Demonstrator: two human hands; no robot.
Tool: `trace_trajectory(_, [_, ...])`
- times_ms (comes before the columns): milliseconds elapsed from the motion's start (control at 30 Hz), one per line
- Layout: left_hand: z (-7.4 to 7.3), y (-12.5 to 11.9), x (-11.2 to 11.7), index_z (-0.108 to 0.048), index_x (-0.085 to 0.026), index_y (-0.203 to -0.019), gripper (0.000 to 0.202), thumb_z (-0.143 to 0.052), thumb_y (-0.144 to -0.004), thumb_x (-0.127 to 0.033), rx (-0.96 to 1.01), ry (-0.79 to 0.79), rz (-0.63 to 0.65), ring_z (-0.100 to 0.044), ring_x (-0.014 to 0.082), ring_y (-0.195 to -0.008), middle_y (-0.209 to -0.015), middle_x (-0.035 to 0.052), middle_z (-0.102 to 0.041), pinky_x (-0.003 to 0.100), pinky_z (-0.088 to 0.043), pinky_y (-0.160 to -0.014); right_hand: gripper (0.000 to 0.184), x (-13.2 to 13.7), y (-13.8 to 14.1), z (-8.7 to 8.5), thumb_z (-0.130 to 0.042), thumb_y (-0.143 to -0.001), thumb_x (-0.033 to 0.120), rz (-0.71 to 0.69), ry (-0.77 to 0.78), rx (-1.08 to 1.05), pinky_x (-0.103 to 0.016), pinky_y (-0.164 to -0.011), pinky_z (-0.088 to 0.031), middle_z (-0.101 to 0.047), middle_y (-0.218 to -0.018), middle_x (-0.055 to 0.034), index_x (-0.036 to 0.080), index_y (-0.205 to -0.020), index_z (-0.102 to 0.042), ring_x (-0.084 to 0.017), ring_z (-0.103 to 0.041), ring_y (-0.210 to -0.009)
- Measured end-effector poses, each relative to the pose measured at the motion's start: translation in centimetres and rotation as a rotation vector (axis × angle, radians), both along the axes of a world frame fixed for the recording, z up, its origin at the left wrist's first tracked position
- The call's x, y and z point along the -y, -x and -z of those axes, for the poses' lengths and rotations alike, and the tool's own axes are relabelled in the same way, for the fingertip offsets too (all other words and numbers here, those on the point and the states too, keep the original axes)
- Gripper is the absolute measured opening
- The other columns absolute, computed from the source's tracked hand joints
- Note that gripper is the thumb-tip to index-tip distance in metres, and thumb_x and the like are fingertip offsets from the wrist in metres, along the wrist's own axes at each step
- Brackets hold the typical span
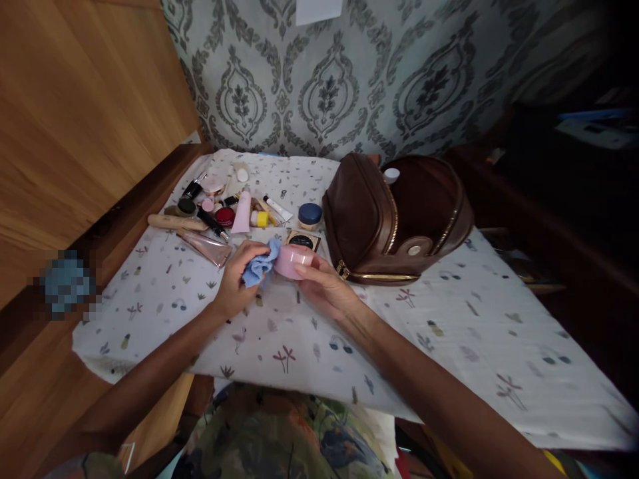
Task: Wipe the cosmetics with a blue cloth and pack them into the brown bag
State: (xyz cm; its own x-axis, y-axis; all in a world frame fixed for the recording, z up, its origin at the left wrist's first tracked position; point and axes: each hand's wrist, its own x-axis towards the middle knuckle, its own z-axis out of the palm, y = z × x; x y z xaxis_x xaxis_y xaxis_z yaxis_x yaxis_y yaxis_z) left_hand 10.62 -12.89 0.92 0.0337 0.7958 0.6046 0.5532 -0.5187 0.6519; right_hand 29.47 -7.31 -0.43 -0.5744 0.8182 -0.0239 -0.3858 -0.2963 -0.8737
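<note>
While the right hand (327,287), at the centre of the frame, curls its thumb and fingers around a pink jar (293,262), the left hand (236,274), just left of it, is closed on a bunched blue cloth (260,267) that seems to touch the jar's side. Pressure from the cloth could twist the jar loose, since its shiny wall may give little hold; dropped, it might strike the compact (303,241) lying just behind. What the jar contains cannot be told. A blue-lidded jar (309,217) stands farther back, closed; at centre left, a pink tube (242,214) sits among scattered cosmetics. Right of centre, a brown bag (357,213) gapes unzipped, a white round item (392,175) showing near its back rim, its depths too dark to read.
</note>
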Motion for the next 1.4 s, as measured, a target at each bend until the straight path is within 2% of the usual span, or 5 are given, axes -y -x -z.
trace_trajectory(500, [1.2, -1.5, 0.1, -0.072, -0.018, -0.107, 0.037, -0.077, -0.073, -0.032, 0.616, 0.516, 0.075, -0.066, 0.0207, -0.089, -0.094, 0.0030, -0.073, 0.029, -0.053, -0.083, 0.061, -0.2, 0.3, -0.2, -0.093, -0.052, 0.043, 0.094, -0.057, -0.022, -0.035, -0.100, -0.045, -0.070, -0.111, -0.0007, 0.029, -0.106, -0.068, -0.021, -0.061, -0.109])
trace_trajectory(800, [0.6, 0.1, 0.3, -0.069, -0.022, -0.118, 0.034, -0.061, -0.085, -0.020, 0.099, -0.018, -0.029, -0.062, 0.0250, -0.110, -0.117, 0.0082, -0.066, 0.041, -0.049, -0.099, 0.064, -0.3, 0.4, 0.5, -0.093, -0.055, 0.036, 0.123, -0.168, 0.145, -0.033, -0.090, -0.050, -0.067, -0.101, 0.0003, 0.027, -0.112, -0.063, -0.017, -0.063, -0.097])
trace_trajectory(900, [0.3, -0.3, 1.2, -0.067, -0.023, -0.122, 0.036, -0.056, -0.089, -0.018, -0.116, -0.157, -0.016, -0.059, 0.0260, -0.112, -0.122, 0.0110, -0.060, 0.043, -0.050, -0.096, 0.067, -0.3, 0.5, 0.5, -0.091, -0.059, 0.037, 0.133, -0.088, 0.063, -0.033, -0.091, -0.051, -0.068, -0.097, 0.0017, 0.029, -0.118, -0.062, -0.017, -0.065, -0.095])
trace_trajectory(1067, [0.1, -1.1, 1.8, -0.067, -0.020, -0.118, 0.034, -0.049, -0.090, -0.011, -0.384, -0.262, 0.119, -0.055, 0.0263, -0.114, -0.122, 0.0133, -0.055, 0.042, -0.049, -0.097, 0.045, -0.2, 0.4, -0.1, -0.089, -0.065, 0.041, 0.040, 0.136, -0.122, -0.034, -0.087, -0.056, -0.073, -0.096, -0.0006, 0.025, -0.101, -0.067, -0.019, -0.068, -0.093])
trace_trajectory(1400, [0.3, 0.1, 0.9, -0.066, -0.019, -0.097, 0.018, -0.057, -0.083, -0.012, -0.109, -0.114, -0.058, -0.061, 0.0224, -0.102, -0.111, 0.0083, -0.063, 0.036, -0.050, -0.089, 0.055, 0.0, -0.1, -0.1, -0.089, -0.062, 0.057, -0.123, 0.320, -0.173, -0.023, -0.068, -0.054, -0.072, -0.085, 0.0000, 0.021, -0.100, -0.070, -0.013, -0.065, -0.075])
